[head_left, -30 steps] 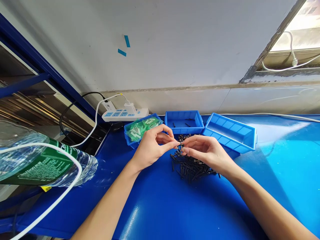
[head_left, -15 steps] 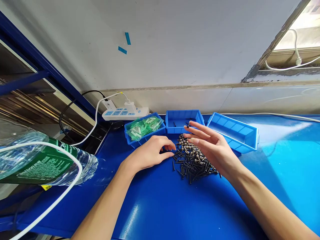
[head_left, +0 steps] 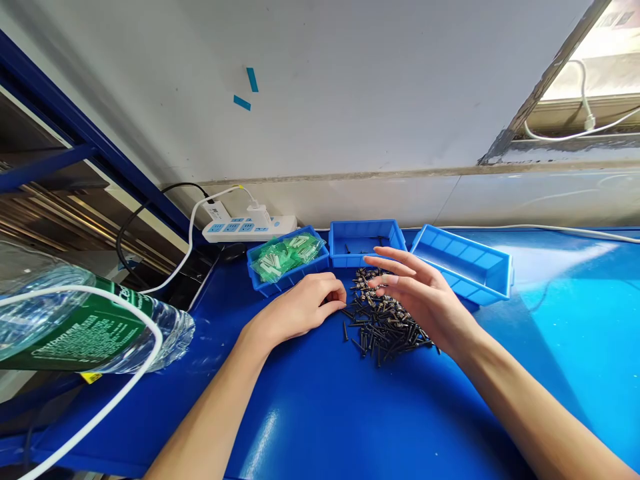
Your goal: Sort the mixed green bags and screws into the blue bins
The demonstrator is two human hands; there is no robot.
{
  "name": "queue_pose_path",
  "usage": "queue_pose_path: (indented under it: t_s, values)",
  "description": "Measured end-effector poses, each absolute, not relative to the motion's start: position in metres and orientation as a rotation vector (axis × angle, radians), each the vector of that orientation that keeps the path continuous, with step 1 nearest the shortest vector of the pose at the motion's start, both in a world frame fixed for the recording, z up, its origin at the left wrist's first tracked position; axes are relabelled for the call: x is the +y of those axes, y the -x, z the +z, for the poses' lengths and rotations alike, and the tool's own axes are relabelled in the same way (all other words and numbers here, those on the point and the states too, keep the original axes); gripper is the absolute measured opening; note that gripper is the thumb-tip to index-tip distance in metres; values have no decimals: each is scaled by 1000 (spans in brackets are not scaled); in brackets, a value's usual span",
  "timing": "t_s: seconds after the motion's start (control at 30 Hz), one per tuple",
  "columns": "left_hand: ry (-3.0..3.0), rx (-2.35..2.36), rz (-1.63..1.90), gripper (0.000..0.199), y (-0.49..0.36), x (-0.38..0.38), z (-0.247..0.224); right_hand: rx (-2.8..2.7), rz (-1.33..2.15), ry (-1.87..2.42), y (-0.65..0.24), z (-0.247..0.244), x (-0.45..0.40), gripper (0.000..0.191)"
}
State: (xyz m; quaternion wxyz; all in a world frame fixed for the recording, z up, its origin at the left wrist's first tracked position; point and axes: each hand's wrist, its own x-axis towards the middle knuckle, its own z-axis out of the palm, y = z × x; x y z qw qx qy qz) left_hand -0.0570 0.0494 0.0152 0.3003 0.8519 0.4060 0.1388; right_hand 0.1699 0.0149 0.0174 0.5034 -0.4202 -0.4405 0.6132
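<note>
A pile of black screws (head_left: 373, 330), some with silvery parts, lies on the blue table. At the pile's left edge rests my left hand (head_left: 305, 303), its fingers curled and the thumb drawn close to them; anything in the pinch is too small or hidden to make out. Over the right side of the pile hovers my right hand (head_left: 423, 293), fingers stretched and apart, holding nothing I can see. Just beyond its fingertips stands the middle blue bin (head_left: 350, 260), with a few dark screws inside.
To the left, a blue bin (head_left: 267, 288) holds green plastic packets (head_left: 287, 257). Another blue bin (head_left: 487, 290) stands at the right. A power strip (head_left: 240, 230), a large bottle (head_left: 100, 327) and a white cable (head_left: 125, 387) occupy the left side. A wall borders the table's back.
My left thumb and fingers have drawn closer together at the pile. My right hand has lowered slightly, back from the middle bin; the dark screw by its fingertips no longer shows there.
</note>
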Motion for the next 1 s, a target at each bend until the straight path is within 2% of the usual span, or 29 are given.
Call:
queue_pose_path:
  t_s: [0.43, 0.67, 0.83, 1.0]
  values:
    - [-2085, 1088, 681, 13, 52, 42, 27, -1568, 1226, 1137, -162, 10, 12, 18]
    - [-1941, 1025, 738, 10, 49, 41, 28, -1460, 1360, 1110, -161, 11, 14, 24]
    - [-1891, 970, 687, 10, 52, 40, 30, -1312, 1501, 1068, -165, 14, 16, 24]
    - [-2099, 987, 423, 9, 60, 44, 27, -1193, 1505, 1087, -168, 12, 17, 21]
